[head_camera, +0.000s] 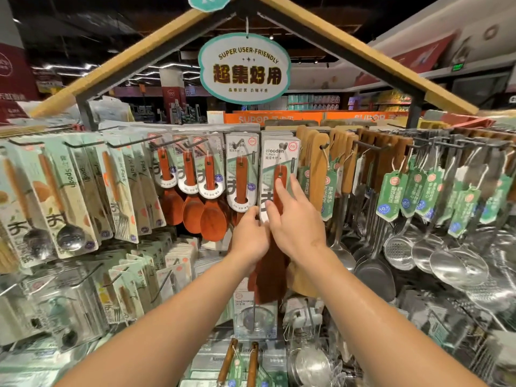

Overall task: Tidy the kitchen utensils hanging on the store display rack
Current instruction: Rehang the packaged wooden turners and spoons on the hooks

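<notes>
Both our hands are up at the middle of the display rack (371, 146). Right hand (296, 222) lies with straight fingers pressed flat on the front wooden turner (280, 188), which hangs on its hook in a card pack marked "Wooden". Left hand (250, 236) pinches that pack's lower left edge. Red rice spoons (192, 196) hang just left; steel ladles and skimmers (446, 255) hang far right.

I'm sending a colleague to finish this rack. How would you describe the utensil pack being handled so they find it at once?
Look under the oval hanging sign at the roof's peak. Directly below, on the top row, hangs the wooden turner pack, red-brown handle on a white card reading "Wooden". Of two alike, it is the right one, beside the pale wooden spatulas, with the right hand on it.
</notes>
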